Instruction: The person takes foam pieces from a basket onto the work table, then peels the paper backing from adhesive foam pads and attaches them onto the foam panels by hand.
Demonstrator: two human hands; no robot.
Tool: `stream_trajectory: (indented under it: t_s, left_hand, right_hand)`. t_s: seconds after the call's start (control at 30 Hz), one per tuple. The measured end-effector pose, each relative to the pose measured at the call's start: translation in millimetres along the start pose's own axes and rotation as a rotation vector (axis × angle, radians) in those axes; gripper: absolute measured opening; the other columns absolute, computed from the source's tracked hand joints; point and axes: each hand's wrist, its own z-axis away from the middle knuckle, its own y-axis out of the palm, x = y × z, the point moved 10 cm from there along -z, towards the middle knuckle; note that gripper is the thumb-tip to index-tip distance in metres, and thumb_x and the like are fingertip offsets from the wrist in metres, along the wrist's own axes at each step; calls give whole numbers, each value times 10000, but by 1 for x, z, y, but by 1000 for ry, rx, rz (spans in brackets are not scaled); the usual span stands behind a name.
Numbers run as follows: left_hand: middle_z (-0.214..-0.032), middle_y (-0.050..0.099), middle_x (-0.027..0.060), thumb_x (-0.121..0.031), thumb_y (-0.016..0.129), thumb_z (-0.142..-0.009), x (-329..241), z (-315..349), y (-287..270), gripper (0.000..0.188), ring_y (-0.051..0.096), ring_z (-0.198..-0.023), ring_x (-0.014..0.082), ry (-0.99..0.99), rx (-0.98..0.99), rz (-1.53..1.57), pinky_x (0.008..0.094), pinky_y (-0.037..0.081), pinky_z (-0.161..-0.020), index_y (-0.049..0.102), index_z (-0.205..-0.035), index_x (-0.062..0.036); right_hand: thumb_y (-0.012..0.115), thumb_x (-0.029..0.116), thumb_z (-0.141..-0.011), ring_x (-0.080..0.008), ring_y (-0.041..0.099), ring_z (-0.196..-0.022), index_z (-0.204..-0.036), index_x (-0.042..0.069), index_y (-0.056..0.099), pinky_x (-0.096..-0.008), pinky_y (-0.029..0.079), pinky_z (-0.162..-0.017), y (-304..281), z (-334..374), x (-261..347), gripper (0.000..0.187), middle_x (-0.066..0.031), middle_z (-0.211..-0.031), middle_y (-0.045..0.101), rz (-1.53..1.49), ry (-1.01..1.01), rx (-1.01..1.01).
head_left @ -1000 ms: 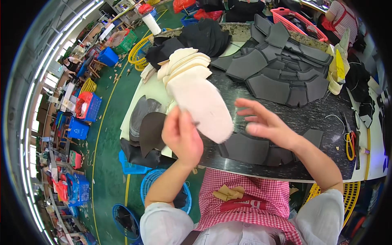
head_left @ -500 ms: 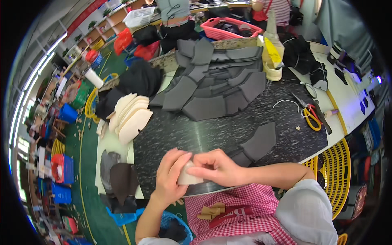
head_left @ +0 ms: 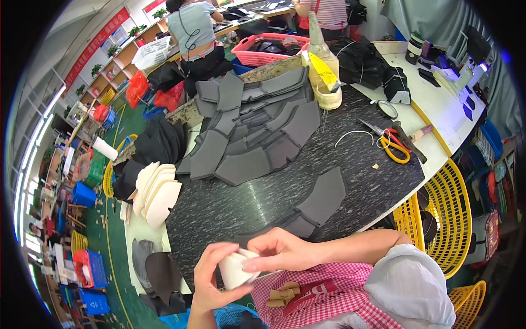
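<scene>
At the near edge of the table, a cream, curved sheet piece (head_left: 233, 271) is held between both of my hands. My left hand (head_left: 208, 278) wraps it from the left, thumb below and fingers over the top. My right hand (head_left: 280, 250) pinches its right side with thumb and fingers. Just beyond my hands lies a dark grey angular panel (head_left: 324, 198). A fanned stack of similar cream pieces (head_left: 159, 193) sits at the table's left edge. Overlapping dark grey panels (head_left: 244, 163) cover the middle and far part of the dark tabletop (head_left: 219, 211).
Yellow-handled scissors (head_left: 394, 149) lie at the right beside a white string. A cream pot (head_left: 327, 100) stands at the far edge. Yellow baskets (head_left: 452, 219) flank the table's right side, and a blue basket (head_left: 241, 317) is below me. Two people work beyond the table.
Both hands have moved lower in the picture with the cream piece, which is now more curved and shows more of itself. The whole view has shifted and turned.
</scene>
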Motion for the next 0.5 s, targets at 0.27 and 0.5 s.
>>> stream_trajectory:
  t_s: [0.27, 0.5]
  left_hand:
    - [-1014, 551, 167, -54, 483, -825, -5, 32, -112, 383, 544, -886, 241, 43, -758, -451, 318, 457, -792, 500, -1168, 113]
    - [-1463, 264, 208, -246, 756, -619, 50, -12, -47, 918, 292, -1318, 408, -69, -120, -677, 482, 232, -1081, 316, -1395, -32]
  right_hand:
    - [613, 268, -907, -37, 476, -419, -723, 49, 588, -188, 355, -371, -51, 13, 11, 287, 16, -545, 543, -90, 47, -316]
    - [536, 235, -949, -25, 519, -563, -799, 54, 570, -185, 409, -489, -86, 39, 9, 238, 26, -659, 561, 125, 79, -393]
